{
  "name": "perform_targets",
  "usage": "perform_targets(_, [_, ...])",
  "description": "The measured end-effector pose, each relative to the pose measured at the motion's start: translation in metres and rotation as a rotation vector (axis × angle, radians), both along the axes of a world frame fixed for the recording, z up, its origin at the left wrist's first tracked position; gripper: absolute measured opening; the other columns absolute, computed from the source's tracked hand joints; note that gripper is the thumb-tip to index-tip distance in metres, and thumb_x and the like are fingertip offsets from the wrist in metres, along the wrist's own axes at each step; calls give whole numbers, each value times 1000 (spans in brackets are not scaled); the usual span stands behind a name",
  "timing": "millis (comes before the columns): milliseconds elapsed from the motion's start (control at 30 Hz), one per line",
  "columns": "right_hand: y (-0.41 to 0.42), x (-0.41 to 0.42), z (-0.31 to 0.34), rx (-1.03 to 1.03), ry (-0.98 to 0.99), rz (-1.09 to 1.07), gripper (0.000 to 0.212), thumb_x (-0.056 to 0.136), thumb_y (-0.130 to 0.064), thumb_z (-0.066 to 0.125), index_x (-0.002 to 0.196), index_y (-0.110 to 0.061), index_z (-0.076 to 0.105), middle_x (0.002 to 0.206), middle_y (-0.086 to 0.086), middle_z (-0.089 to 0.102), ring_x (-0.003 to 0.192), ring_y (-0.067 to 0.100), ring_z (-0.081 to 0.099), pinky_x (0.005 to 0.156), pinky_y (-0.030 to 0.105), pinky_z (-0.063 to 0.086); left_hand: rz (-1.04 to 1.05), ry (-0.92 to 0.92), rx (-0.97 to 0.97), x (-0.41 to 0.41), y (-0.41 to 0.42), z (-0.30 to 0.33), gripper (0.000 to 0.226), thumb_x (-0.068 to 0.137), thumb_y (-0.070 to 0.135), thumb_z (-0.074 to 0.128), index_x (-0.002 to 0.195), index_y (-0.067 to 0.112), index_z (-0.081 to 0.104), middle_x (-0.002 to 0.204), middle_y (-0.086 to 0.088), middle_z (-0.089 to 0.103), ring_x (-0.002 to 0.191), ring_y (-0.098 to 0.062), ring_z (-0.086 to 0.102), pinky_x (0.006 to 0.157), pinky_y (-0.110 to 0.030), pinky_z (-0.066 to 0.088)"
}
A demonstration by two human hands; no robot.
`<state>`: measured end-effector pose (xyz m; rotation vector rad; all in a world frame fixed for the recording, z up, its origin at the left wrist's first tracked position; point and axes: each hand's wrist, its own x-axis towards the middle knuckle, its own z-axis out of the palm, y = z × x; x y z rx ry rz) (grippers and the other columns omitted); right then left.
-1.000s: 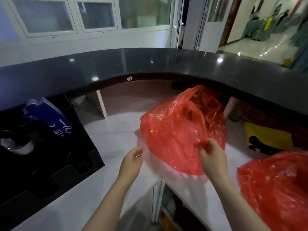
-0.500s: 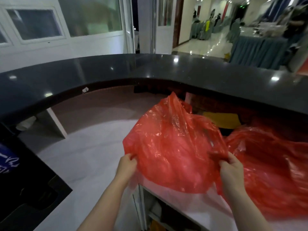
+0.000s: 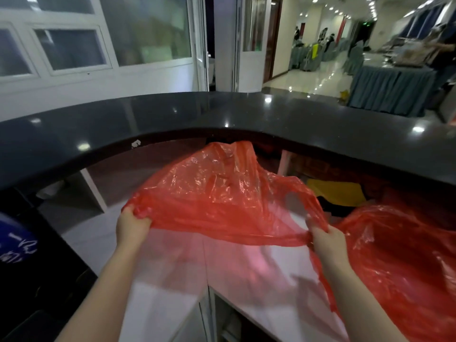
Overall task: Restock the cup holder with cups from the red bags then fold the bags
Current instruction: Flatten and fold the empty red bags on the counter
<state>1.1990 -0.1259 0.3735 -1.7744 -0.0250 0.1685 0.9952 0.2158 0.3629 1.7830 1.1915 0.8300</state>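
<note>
Two hands, left grip (image 3: 132, 224) and right grip (image 3: 327, 239), pinch a crinkly translucent red bag (image 3: 222, 193) stretched taut between them.

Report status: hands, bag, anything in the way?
Left hand and right hand each grip an edge of the red bag, stretched above the white counter. Second red bag lies right, close by. Nothing blocking.

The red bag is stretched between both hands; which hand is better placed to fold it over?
Probably the left hand: it grips a free corner of the red bag above bare counter.
</note>
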Motion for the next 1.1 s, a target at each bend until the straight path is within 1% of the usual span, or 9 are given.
perform_targets(133, [7,27,5,153,126,-132,18,92,-17,48,76,-16,58,77,11,61,61,23,61,55,28,46,60,95,70,-21,20,3,52,82,12,70,131,13,55,119,-17,64,105,-36,59,88,-41,47])
perform_targets(333, [5,49,14,447,514,-179,32,98,-27,42,67,-23,37,41,-5,31,26,7,24,36,10,15,141,284,161,-40,19,2,21,86,13,58,96,-1,71,91,-34,66,85,-48,61,68,-40,41])
perform_targets(433, [8,46,17,652,671,-99,29,101,-14,33,74,-17,44,38,-6,50,29,4,48,28,12,24,156,333,122,-42,21,-4,24,88,8,52,100,-3,70,98,-34,65,90,-48,60,75,-44,46])
perform_targets(533, [13,43,13,744,620,-116,24,103,-14,29,87,-10,47,72,13,72,65,24,71,60,31,59,100,318,114,-40,15,-5,23,86,6,54,100,4,72,94,-26,68,82,-39,60,68,-37,42])
perform_targets(633, [11,44,6,744,597,-89,26,103,-24,31,88,-14,50,89,13,73,91,27,65,91,45,49,42,287,137,-38,8,0,29,80,-3,56,96,10,76,97,-18,70,75,-28,55,67,-32,38])
perform_targets(767, [4,48,5,790,528,-25,32,100,-43,34,107,-20,55,108,15,70,103,29,62,86,56,47,-83,156,240,-36,-2,5,31,81,-11,54,90,9,77,134,-9,55,116,-26,53,98,-31,39])
perform_targets(867, [-3,49,9,798,481,43,36,96,-49,36,103,-19,56,112,16,70,107,33,64,89,57,46,-116,47,369,-35,-7,12,28,87,-3,60,105,15,74,154,-1,31,123,-11,40,101,-29,34])
perform_targets(1000, [-3,35,9,582,427,35,28,100,-33,41,121,-16,51,109,16,68,93,30,67,83,45,50,-183,100,292,-36,-12,4,32,87,0,62,113,17,70,158,-3,20,131,-18,39,102,-30,33])
perform_targets(1100, [0,11,-5,391,261,-45,61,95,-14,50,148,-19,21,103,16,68,75,23,67,67,34,49,-200,174,181,-41,-26,-13,29,86,-4,62,108,12,72,157,-10,22,132,-28,42,103,-37,37])
